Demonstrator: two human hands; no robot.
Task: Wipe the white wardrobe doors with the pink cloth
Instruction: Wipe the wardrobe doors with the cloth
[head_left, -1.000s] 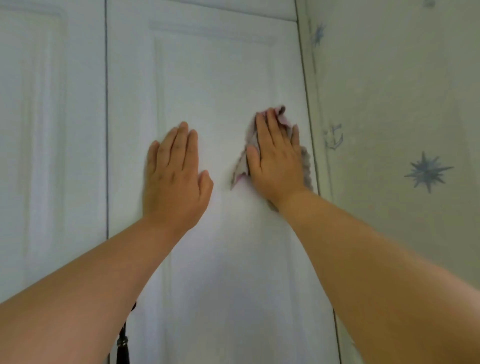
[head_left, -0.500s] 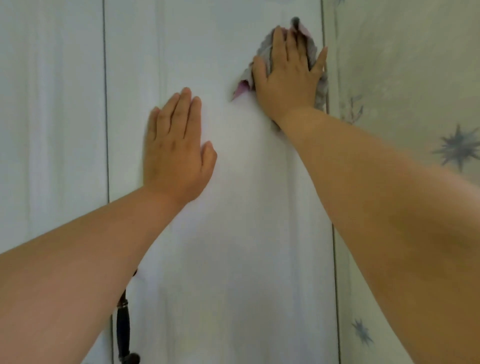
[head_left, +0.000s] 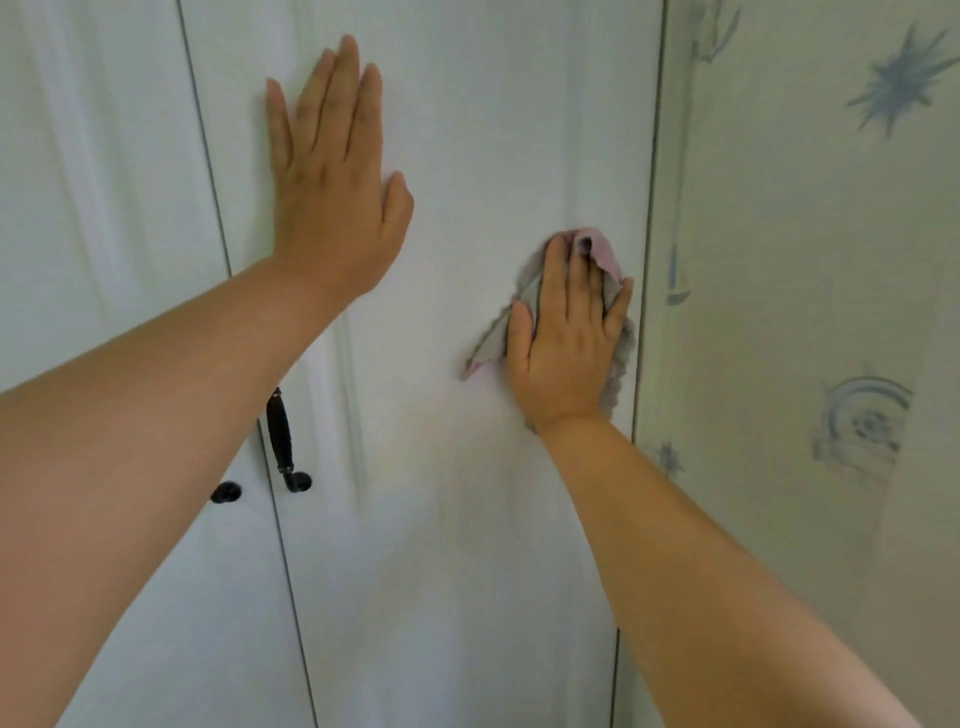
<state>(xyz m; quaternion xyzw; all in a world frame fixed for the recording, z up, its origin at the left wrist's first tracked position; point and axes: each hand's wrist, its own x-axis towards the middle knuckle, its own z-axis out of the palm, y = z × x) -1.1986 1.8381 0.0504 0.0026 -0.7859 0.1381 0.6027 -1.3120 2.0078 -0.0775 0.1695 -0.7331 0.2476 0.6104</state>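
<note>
Two white wardrobe doors fill the view, a right door (head_left: 467, 519) and a left door (head_left: 104, 208), split by a thin vertical gap. My right hand (head_left: 569, 338) presses the pink cloth (head_left: 605, 254) flat against the right door near its right edge. The cloth's grey-pink edges stick out above and to the left of my fingers. My left hand (head_left: 332, 182) lies flat on the same door, higher up and to the left, fingers together and pointing up, holding nothing.
A black door handle (head_left: 280, 441) and a black knob (head_left: 226, 491) sit by the gap between the doors, partly behind my left forearm. To the right stands a wall (head_left: 805, 312) with pale wallpaper and blue star prints.
My right hand has slid the cloth down the right door from its high position. The view has tilted down, bringing the black handle and knob into sight. My left hand stays flat on the door.
</note>
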